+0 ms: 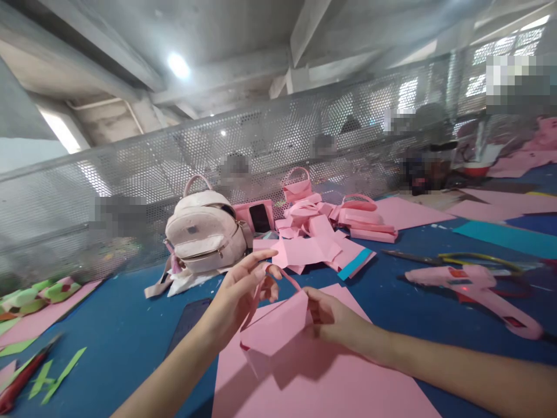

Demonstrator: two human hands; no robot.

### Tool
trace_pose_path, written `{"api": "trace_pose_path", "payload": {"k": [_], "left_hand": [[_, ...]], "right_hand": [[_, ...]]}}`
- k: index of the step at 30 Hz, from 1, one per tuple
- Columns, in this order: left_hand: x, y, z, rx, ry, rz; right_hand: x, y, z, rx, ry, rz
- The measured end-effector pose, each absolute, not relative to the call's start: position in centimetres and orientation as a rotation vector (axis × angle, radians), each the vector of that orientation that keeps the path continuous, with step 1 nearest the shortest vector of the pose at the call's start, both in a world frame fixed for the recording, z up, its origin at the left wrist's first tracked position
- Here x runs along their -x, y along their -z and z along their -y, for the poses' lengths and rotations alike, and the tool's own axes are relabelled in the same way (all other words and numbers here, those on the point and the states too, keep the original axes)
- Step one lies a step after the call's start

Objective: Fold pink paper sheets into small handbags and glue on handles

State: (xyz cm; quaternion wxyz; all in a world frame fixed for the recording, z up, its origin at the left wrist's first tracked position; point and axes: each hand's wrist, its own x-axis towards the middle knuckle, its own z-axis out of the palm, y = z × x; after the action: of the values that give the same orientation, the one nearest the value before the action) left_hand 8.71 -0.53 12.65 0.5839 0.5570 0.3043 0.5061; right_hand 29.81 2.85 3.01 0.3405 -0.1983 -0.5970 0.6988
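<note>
A small pink paper handbag (278, 325) with a looped paper strip for a handle is held above a large pink sheet (339, 383). My left hand (250, 278) is at the top of the loop, thumb and fingers around the strip, the index finger stretched out past it. My right hand (331, 319) pinches the bag's right upper corner, near where the strip meets it. The bag tilts, its flap side facing me. Beyond it lie loose pink paper pieces (304, 251), one with a blue strip (354, 264).
A pink glue gun (470, 284) lies at right, beside yellow-handled scissors (470, 258). A white backpack (202, 226), finished-looking pink paper bags (363, 215) and a perforated metal screen (278, 139) stand behind. Red-handled scissors (26, 374) and green strips (63, 374) lie at left; a dark phone (187, 322) is by my left forearm.
</note>
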Motion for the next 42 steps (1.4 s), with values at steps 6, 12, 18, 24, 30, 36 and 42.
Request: {"api": "trace_pose_path", "payload": {"k": [6, 12, 18, 24, 30, 36, 42], "left_hand": [[-7.4, -11.0, 0.4, -1.439, -1.146, -0.912], [-6.2, -8.1, 1.0, -1.392, -1.09, -1.119], [-6.6, -7.9, 1.6, -1.295, -0.922, -1.181], [-7.4, -8.1, 2.0, -1.312, -0.89, -1.227], [-7.0, -8.6, 2.1, -1.321, -0.926, -1.155], [-5.5, -9.3, 1.6, -1.282, -0.924, -1.075], [-5.9, -8.5, 1.4, -1.269, -0.931, -1.075]], "right_hand": [[-29.6, -2.7, -2.9, 0.561, -1.76, 1.562], [-29.9, -2.2, -3.1, 0.607, -1.756, 1.544], [-30.1, -2.6, -3.1, 0.627, -1.771, 1.573], [-30.0, -2.7, -3.0, 0.618, -1.784, 1.613], [-30.1, -2.6, -3.1, 0.698, -1.762, 1.555], [-30.4, -2.2, -3.4, 0.707, -1.721, 1.512], [-30.5, -2.1, -3.3, 0.68, -1.741, 1.518]]}}
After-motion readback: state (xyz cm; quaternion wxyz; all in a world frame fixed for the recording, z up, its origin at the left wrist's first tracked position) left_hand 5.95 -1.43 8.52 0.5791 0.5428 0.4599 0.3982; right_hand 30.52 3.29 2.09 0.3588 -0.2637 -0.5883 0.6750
